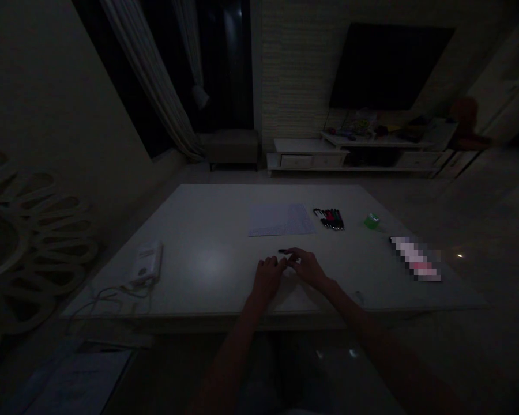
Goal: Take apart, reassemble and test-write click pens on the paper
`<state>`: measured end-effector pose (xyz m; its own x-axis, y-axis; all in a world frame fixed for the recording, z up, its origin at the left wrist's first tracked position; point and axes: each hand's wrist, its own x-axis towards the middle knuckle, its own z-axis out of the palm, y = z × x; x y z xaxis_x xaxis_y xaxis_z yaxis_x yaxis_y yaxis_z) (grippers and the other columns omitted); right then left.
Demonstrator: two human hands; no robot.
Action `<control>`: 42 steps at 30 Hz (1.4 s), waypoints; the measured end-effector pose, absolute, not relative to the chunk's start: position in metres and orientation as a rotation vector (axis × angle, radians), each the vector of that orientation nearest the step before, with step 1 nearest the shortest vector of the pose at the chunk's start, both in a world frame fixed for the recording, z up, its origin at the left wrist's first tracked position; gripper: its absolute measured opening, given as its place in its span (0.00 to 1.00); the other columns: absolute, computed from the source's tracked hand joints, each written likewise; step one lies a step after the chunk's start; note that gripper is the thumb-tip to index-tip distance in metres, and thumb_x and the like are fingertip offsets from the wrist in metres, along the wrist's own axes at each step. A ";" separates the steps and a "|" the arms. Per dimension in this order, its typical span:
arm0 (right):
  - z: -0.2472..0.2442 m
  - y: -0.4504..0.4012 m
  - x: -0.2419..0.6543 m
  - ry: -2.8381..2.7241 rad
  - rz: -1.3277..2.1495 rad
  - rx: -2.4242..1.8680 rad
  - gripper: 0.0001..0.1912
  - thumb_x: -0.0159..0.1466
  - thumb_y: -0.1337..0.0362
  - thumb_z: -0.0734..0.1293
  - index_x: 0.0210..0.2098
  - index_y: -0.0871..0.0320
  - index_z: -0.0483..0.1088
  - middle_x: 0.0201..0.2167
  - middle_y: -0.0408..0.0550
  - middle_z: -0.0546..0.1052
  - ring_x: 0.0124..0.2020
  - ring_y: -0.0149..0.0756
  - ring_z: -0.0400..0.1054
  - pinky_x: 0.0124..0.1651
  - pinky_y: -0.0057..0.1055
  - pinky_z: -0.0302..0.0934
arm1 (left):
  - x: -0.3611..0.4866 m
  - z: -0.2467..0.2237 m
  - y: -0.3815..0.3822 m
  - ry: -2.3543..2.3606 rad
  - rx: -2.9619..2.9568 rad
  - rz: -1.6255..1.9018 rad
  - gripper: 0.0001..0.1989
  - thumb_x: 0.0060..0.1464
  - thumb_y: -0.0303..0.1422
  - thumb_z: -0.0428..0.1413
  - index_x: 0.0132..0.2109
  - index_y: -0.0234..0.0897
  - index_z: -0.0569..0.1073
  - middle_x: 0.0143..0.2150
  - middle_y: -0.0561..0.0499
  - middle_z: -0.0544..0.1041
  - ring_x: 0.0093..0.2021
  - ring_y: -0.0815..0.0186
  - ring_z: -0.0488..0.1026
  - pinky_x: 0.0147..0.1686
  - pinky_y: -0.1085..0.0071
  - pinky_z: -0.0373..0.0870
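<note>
Both my hands meet over the near middle of the white table. My right hand is pinched, and a short black pen-like piece sticks out to the left from its fingertips. My left hand is closed, its fingers bent and its tip touching the right hand's fingers. What it grips, if anything, is too dark and small to tell. Just beyond the hands lies a sheet of paper with marks along its right and lower parts. Several pens lie in a row right of the paper.
A green see-through container stands on the right, near a blurred-out flat thing. A white box with cables sits at the left edge. Beyond the table are a low TV cabinet and a stool. The room is dim.
</note>
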<state>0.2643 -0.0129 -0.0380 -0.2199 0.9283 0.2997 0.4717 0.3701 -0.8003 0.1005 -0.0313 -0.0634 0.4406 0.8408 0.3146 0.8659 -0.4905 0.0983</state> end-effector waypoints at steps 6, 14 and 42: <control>-0.061 0.000 0.278 -1.762 0.552 -1.315 0.10 0.56 0.61 0.68 0.37 0.55 0.73 0.36 0.47 0.74 0.36 0.37 0.67 0.40 0.35 0.62 | 0.098 -0.055 -0.031 -1.850 -2.423 -0.588 0.10 0.59 0.26 0.45 0.46 0.39 0.67 0.40 0.47 0.70 0.42 0.62 0.66 0.41 0.65 0.59; -0.084 0.017 0.266 -1.872 0.170 -1.450 0.06 0.58 0.64 0.67 0.34 0.56 0.75 0.37 0.52 0.70 0.42 0.42 0.63 0.45 0.37 0.58 | 0.093 -0.057 -0.024 -2.167 -2.173 -0.993 0.13 0.63 0.28 0.38 0.43 0.38 0.67 0.38 0.48 0.71 0.39 0.64 0.68 0.39 0.69 0.60; -0.037 0.014 0.271 -1.707 0.704 -1.269 0.13 0.56 0.55 0.64 0.30 0.57 0.74 0.30 0.48 0.78 0.32 0.36 0.70 0.36 0.32 0.62 | 0.097 -0.053 -0.029 -1.925 -2.420 -0.516 0.11 0.58 0.25 0.47 0.47 0.40 0.66 0.40 0.47 0.69 0.43 0.62 0.67 0.41 0.67 0.59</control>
<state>0.2706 0.0145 -0.0367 -0.1010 0.9458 0.3087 0.4532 0.3200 -0.8320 0.0969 -0.0291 -0.0528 0.1916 0.9468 0.2584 0.9491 -0.2459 0.1971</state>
